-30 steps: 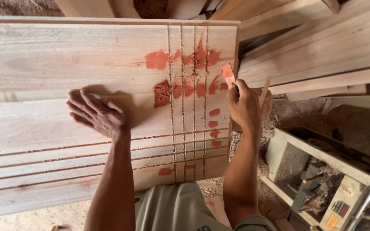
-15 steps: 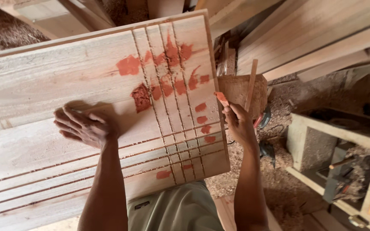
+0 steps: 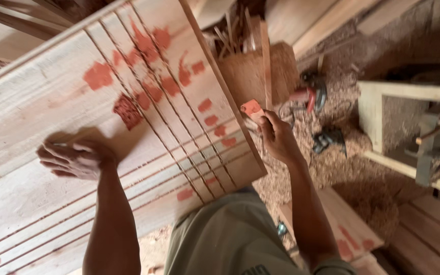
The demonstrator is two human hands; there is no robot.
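Your left hand (image 3: 75,159) lies open, flat on the panel (image 3: 52,107), steadying it; your right hand (image 3: 277,136) grips a filler-coated scraper (image 3: 253,108) just off the panel's right edge.

The grooved wooden panel (image 3: 77,153) offers open, flat room around the left hand (image 3: 75,159), which lies spread on it. Past its right edge the right hand (image 3: 278,137), gripping a red-tipped scraper (image 3: 253,108), has a narrow gap. That side is crowded: a box of wood offcuts (image 3: 253,66), power tools (image 3: 314,97) on sawdust, and a wooden machine stand (image 3: 408,117).
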